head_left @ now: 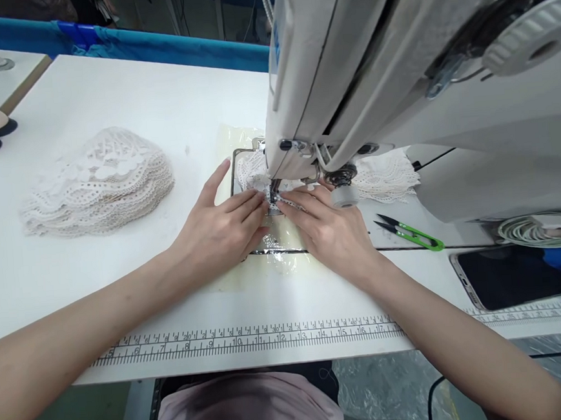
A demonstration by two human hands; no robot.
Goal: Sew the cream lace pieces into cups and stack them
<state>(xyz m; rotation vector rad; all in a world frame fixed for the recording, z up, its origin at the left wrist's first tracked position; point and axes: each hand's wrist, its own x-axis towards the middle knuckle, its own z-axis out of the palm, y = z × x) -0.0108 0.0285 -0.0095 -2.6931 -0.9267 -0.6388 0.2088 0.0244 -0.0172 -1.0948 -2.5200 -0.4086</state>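
Observation:
A white lace piece (252,167) lies under the needle and presser foot (274,190) of a sewing machine (321,103). My left hand (221,231) bears on its left side, fingertips bunched together beside the foot and the little finger stretched away. From the right, my right hand (333,232) has its fingertips pressed together on the lace edge, close to the foot. Both hands are closed on the lace, though the fingers cover much of it. More white lace (387,176) spreads out behind my right hand, partly hidden by the machine.
A stack of scalloped lace pieces (98,185) sits to the left. Green thread snips (411,232), a phone (509,276) and a coiled cable (549,229) lie at right. A printed ruler (247,341) runs along the front edge. Blue cloth (175,48) borders the table's back.

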